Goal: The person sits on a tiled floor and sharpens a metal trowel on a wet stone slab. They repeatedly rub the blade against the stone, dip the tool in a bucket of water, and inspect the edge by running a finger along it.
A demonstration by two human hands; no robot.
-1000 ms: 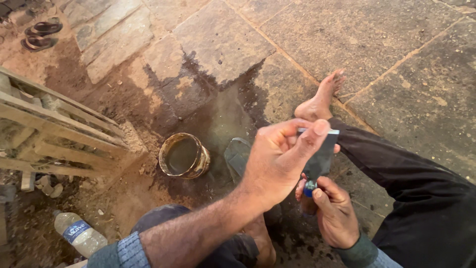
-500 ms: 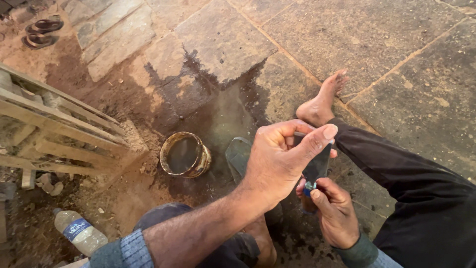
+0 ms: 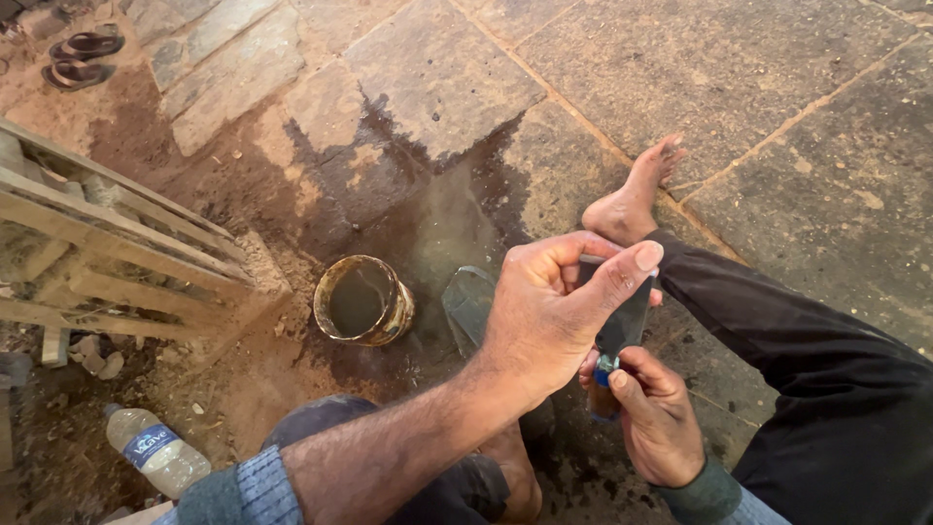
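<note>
Head view: left hand (image 3: 544,311) pinches the blade (image 3: 622,326), right hand (image 3: 656,418) grips its handle; a slip could cut fingers.

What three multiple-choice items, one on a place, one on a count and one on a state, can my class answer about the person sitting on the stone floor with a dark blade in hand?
1. Where does the round pot stand?
A. On the wet floor, left of the hands
B. On the wooden frame
C. Beside the sandals

2. How many sandals lie at the top left?
A. One
B. Two
C. Four

3. How is the blade held?
A. Lying loose on the floor
C. By one hand only
B. By both hands at once

Answers: 1 A, the pot sits on the dark wet patch, clear of the wooden frame. 2 B, a pair lies side by side. 3 B, the left hand pinches the blade's top while the right hand grips its lower end.
</note>
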